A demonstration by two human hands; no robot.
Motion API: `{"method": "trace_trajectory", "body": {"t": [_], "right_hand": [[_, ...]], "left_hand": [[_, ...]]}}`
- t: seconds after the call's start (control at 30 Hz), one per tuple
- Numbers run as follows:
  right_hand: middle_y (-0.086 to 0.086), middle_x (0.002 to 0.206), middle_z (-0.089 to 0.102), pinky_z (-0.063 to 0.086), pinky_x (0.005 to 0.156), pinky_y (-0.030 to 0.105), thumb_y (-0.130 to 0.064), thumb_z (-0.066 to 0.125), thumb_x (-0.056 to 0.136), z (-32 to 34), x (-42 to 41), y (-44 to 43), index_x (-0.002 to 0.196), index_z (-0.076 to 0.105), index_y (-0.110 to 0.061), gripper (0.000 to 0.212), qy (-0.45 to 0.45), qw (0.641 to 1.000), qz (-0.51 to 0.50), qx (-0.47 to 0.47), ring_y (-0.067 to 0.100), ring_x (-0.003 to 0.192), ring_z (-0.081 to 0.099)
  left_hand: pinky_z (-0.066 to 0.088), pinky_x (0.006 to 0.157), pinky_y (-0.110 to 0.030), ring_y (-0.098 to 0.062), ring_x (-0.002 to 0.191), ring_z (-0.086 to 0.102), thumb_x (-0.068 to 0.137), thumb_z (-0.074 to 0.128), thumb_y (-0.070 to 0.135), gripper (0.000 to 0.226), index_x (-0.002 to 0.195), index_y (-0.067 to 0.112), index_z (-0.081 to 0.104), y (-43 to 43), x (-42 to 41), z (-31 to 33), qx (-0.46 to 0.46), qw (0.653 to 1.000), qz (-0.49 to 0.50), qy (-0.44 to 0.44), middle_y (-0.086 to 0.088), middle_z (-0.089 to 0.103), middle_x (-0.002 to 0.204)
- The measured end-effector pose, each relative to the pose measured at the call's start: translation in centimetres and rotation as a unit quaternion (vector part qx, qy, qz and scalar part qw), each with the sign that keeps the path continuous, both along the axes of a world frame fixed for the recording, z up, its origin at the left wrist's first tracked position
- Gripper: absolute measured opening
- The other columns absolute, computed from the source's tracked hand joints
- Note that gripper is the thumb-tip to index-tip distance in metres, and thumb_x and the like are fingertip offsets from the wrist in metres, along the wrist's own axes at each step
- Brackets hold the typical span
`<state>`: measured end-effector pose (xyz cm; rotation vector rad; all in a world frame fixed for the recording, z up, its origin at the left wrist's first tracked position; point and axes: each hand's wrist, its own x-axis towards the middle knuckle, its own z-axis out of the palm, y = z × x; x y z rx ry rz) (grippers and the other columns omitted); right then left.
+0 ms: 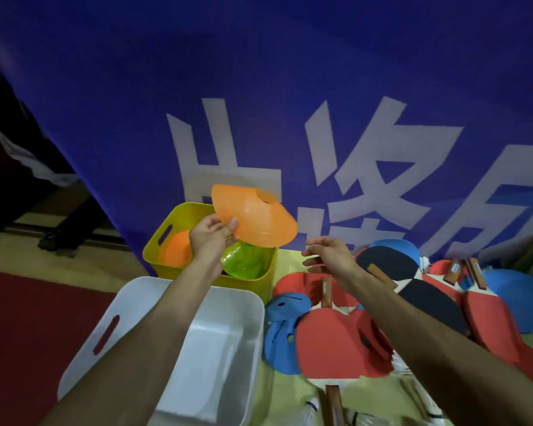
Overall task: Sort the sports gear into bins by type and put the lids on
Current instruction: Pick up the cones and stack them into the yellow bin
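Bins stand at the left: a white bin (80,358) near me, partly hidden by my forearm, and a yellow bin (153,256) just beyond it, against the blue banner (290,87). The yellow bin holds an orange cone (176,250) and a green cone (243,259), so I take it as the one for cones. My left hand (210,238) pinches the rim of a second orange cone (253,216) between thumb and fingers and holds it tilted just above the yellow bin's far right corner. Gripping the edge leaves the hollow underside free to nest over the others, I judge. My right hand (330,253) hovers to the right, fingers apart and loose, holding nothing, probably ready for the next piece. Nearer me, blue cones (282,336) lie just beside the white bin, touching the red paddles (326,342). More paddles, red, blue and black, overlap out to the right, unsorted. I see no lids.
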<state>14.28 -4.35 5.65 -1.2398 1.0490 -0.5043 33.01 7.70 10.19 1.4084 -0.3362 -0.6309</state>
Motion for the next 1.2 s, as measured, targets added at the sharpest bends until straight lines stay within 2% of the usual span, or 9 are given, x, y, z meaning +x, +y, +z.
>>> {"method": "trace_trajectory", "body": {"t": [0.3, 0.43, 0.53, 0.6, 0.73, 0.87, 0.97, 1.07, 1.2], "right_hand": [[0.01, 0.092, 0.065, 0.054, 0.066, 0.031, -0.003, 0.043, 0.096, -0.5, 2.9, 3.0, 0.109, 0.059, -0.006, 0.02, 0.051, 0.999, 0.001, -0.009, 0.02, 0.07, 0.063], [0.011, 0.094, 0.066, 0.054, 0.069, 0.033, -0.003, 0.044, 0.096, -1.1, 2.3, 3.5, 0.11, 0.059, -0.004, 0.02, 0.07, 0.998, 0.003, -0.006, 0.021, 0.073, 0.063], [0.011, 0.091, 0.067, 0.055, 0.068, 0.033, -0.004, 0.046, 0.096, -1.4, 1.4, 3.3, 0.107, 0.061, -0.004, 0.019, 0.084, 0.996, 0.0, -0.008, 0.019, 0.069, 0.063], [0.009, 0.089, 0.067, 0.055, 0.065, 0.031, -0.006, 0.047, 0.096, -1.4, 0.7, 3.1, 0.105, 0.062, -0.005, 0.018, 0.093, 0.996, 0.0, -0.013, 0.017, 0.067, 0.063], [0.012, 0.091, 0.066, 0.055, 0.055, 0.024, -0.005, 0.047, 0.097, -1.3, -0.9, 2.7, 0.107, 0.062, -0.001, 0.018, 0.087, 0.996, 0.001, -0.01, 0.018, 0.069, 0.062], [0.015, 0.091, 0.063, 0.053, 0.062, 0.03, -0.003, 0.047, 0.096, -1.3, -3.2, 2.4, 0.1, 0.062, -0.002, 0.015, 0.084, 0.996, 0.007, -0.014, 0.024, 0.075, 0.06], [0.01, 0.086, 0.066, 0.053, 0.068, 0.035, -0.002, 0.046, 0.096, -1.7, -5.7, 1.6, 0.097, 0.062, -0.004, 0.016, 0.098, 0.995, 0.01, -0.02, 0.02, 0.069, 0.062], [0.007, 0.084, 0.066, 0.052, 0.06, 0.03, -0.003, 0.044, 0.096, -2.4, -8.8, 0.6, 0.098, 0.06, -0.005, 0.016, 0.101, 0.995, 0.004, -0.02, 0.018, 0.063, 0.062], [0.009, 0.088, 0.065, 0.052, 0.062, 0.033, -0.004, 0.047, 0.094, -4.0, -13.3, -0.6, 0.097, 0.061, -0.005, 0.014, 0.101, 0.995, -0.005, -0.022, 0.021, 0.069, 0.063]], "left_hand": [[0.054, 0.077, -0.035, -0.027, 0.099, 0.059, 0.085, 0.065, 0.002, 0.045, 0.127, 0.001, 0.05, 1.8, 5.7, -5.5, 0.136, 0.99, 0.005, 0.034, -0.007, 0.057, 0.113], [0.048, 0.096, -0.049, -0.034, 0.114, 0.056, 0.078, 0.074, 0.012, 0.05, 0.125, 0.011, 0.056, 1.3, 5.5, -8.0, 0.258, 0.96, -0.07, -0.087, -0.013, 0.059, 0.128], [0.04, 0.104, -0.048, -0.037, 0.125, 0.042, 0.073, 0.08, 0.017, 0.08, 0.139, 0.014, 0.036, -0.1, 4.5, -7.1, 0.293, 0.94, -0.008, -0.176, -0.014, 0.037, 0.14], [0.038, 0.103, -0.045, -0.037, 0.127, 0.038, 0.072, 0.081, 0.019, 0.084, 0.141, 0.012, 0.031, -0.6, 3.8, -6.5, 0.284, 0.935, 0.0, -0.213, -0.015, 0.031, 0.14], [0.043, 0.099, -0.039, -0.031, 0.125, 0.041, 0.079, 0.075, 0.02, 0.062, 0.132, 0.016, 0.042, -0.9, 1.3, -6.0, 0.24, 0.931, -0.014, -0.274, -0.011, 0.035, 0.137], [0.045, 0.093, -0.031, -0.026, 0.12, 0.046, 0.083, 0.068, 0.014, 0.043, 0.122, 0.018, 0.05, -1.0, -2.8, -5.5, 0.182, 0.931, -0.038, -0.313, -0.008, 0.037, 0.134], [0.045, 0.082, -0.021, -0.017, 0.101, 0.05, 0.085, 0.064, 0.007, 0.036, 0.119, 0.016, 0.053, -1.2, -6.6, -4.8, 0.166, 0.93, -0.069, -0.321, -0.004, 0.04, 0.125], [0.042, 0.066, -0.009, -0.011, 0.088, 0.05, 0.086, 0.06, 0.004, 0.03, 0.113, 0.016, 0.056, -1.8, -10.2, -4.7, 0.154, 0.925, -0.108, -0.329, 0.002, 0.041, 0.112], [0.05, 0.081, -0.027, -0.012, 0.08, 0.05, 0.08, 0.06, -0.002, 0.028, 0.1, 0.017, 0.056, -2.2, -14.6, -7.0, 0.175, 0.922, -0.148, -0.312, 0.0, 0.046, 0.101]]}}
